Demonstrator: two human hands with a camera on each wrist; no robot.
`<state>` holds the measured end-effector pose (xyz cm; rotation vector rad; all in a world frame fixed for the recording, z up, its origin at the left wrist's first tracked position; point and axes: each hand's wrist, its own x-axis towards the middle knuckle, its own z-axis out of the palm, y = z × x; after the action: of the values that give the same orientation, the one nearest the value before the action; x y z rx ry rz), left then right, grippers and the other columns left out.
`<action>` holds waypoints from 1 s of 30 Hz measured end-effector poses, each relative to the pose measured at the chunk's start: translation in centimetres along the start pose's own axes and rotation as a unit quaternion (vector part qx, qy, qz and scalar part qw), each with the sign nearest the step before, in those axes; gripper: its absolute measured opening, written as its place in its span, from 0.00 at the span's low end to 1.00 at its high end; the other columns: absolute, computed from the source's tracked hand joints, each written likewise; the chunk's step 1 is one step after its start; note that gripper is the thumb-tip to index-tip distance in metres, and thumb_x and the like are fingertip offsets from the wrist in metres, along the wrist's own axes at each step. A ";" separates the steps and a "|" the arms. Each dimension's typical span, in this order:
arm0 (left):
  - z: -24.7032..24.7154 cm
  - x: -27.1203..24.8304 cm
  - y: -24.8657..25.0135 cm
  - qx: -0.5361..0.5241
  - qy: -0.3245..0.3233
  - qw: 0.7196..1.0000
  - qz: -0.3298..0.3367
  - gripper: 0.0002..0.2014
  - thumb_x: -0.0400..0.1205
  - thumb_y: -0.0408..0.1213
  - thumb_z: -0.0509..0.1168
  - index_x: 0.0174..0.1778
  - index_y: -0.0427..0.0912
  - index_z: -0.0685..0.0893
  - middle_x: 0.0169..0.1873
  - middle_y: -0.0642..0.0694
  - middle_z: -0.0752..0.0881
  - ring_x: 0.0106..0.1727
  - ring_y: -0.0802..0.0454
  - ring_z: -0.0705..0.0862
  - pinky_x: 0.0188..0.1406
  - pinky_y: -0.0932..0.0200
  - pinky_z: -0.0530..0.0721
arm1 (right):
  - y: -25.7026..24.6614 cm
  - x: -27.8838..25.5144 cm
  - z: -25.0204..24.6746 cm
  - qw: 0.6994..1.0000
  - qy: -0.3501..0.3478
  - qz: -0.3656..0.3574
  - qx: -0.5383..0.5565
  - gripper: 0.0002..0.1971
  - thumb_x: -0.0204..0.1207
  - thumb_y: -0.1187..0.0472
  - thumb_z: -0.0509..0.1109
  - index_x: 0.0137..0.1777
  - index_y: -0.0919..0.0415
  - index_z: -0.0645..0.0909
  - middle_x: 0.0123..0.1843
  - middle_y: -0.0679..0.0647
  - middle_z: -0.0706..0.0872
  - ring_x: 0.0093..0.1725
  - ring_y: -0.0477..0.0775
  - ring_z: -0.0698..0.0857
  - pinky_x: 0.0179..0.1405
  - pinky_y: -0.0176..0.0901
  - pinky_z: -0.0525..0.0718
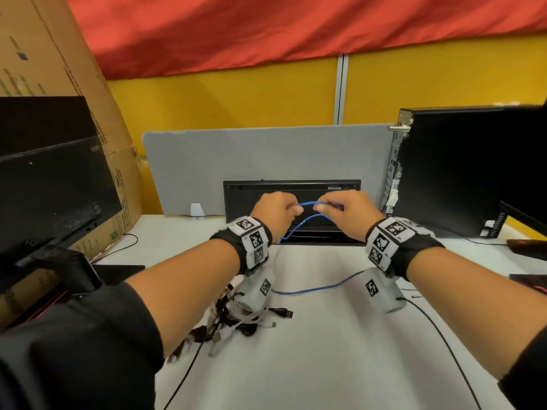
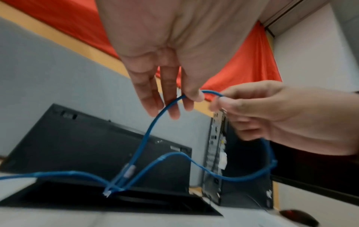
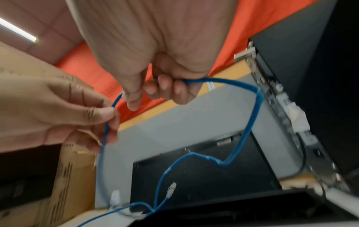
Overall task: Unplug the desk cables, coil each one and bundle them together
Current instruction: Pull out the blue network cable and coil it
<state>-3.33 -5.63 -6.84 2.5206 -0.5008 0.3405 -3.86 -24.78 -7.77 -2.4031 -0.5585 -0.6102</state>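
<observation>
Both hands hold a blue network cable (image 1: 309, 203) in the air over the black cable box (image 1: 291, 187) at the desk's back. My left hand (image 1: 291, 209) pinches it between thumb and fingers (image 2: 191, 96). My right hand (image 1: 321, 207) grips it a short way to the right, fingers (image 3: 165, 89) curled round it. From the right hand a loop of the blue cable (image 3: 250, 122) hangs down, and its clear plug (image 3: 170, 188) dangles near the box. More of the blue cable (image 1: 313, 288) trails across the white desk. A heap of black and white cables (image 1: 236, 319) lies under my left wrist.
A black monitor (image 1: 53, 184) and a cardboard box (image 1: 44, 54) stand on the left. On the right stands a black PC tower (image 1: 458, 173), its back ports facing the hands. A grey divider (image 1: 266, 152) closes the back. A thin black cable (image 1: 438, 329) crosses the desk (image 1: 340, 365).
</observation>
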 end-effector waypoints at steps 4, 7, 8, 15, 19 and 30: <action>-3.4 1.6 -0.9 -0.042 0.053 0.998 -0.010 0.11 0.86 0.39 0.63 0.44 0.38 0.87 0.39 0.36 0.88 0.42 0.41 0.85 0.43 0.53 0.82 | 0.4 1.0 -4.6 0.998 0.053 0.037 -0.002 0.10 0.79 0.49 0.70 0.44 0.52 0.89 0.27 0.42 0.81 0.31 0.38 0.79 0.36 0.31 0.78; -5.5 2.2 -1.2 -0.054 0.067 0.996 -0.003 0.10 0.86 0.37 0.62 0.44 0.37 0.86 0.35 0.41 0.84 0.37 0.46 0.80 0.36 0.58 0.78 | 0.6 1.3 -7.5 0.996 0.075 0.042 -0.025 0.10 0.79 0.47 0.69 0.46 0.49 0.89 0.30 0.40 0.84 0.34 0.41 0.81 0.38 0.41 0.81; -6.0 2.4 -1.2 -0.057 0.070 0.996 -0.003 0.10 0.86 0.37 0.62 0.44 0.38 0.86 0.33 0.43 0.82 0.36 0.47 0.79 0.33 0.60 0.76 | 0.8 1.4 -8.2 0.995 0.083 0.045 -0.028 0.10 0.79 0.47 0.69 0.47 0.48 0.89 0.30 0.38 0.83 0.33 0.39 0.80 0.38 0.40 0.80; -8.4 2.9 -2.0 -0.035 0.095 0.995 0.000 0.10 0.86 0.38 0.62 0.44 0.39 0.86 0.25 0.50 0.76 0.27 0.55 0.71 0.27 0.64 0.69 | 3.2 0.0 -12.4 0.981 0.144 0.075 -0.105 0.13 0.79 0.44 0.68 0.43 0.50 0.89 0.28 0.46 0.84 0.32 0.49 0.82 0.32 0.43 0.81; -7.9 2.4 -1.8 -0.065 0.064 0.996 -0.014 0.12 0.87 0.36 0.60 0.41 0.38 0.85 0.26 0.45 0.74 0.29 0.51 0.70 0.31 0.60 0.71 | 4.7 -1.3 -13.7 0.965 0.161 0.094 -0.183 0.11 0.79 0.42 0.65 0.43 0.43 0.86 0.24 0.43 0.81 0.27 0.45 0.80 0.24 0.35 0.69; -7.2 0.8 5.2 -0.685 -0.176 0.707 0.001 0.15 0.86 0.37 0.56 0.64 0.35 0.79 0.23 0.54 0.56 0.21 0.59 0.54 0.18 0.65 0.56 | 6.8 -5.7 -8.8 0.946 -0.045 0.130 -0.295 0.16 0.85 0.44 0.54 0.37 0.48 0.73 0.31 0.47 0.80 0.30 0.49 0.81 0.28 0.41 0.77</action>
<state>-5.77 -5.93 1.73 1.0669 -0.5714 -0.4348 -7.55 -36.73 -7.51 -3.0109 -0.0836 -0.6146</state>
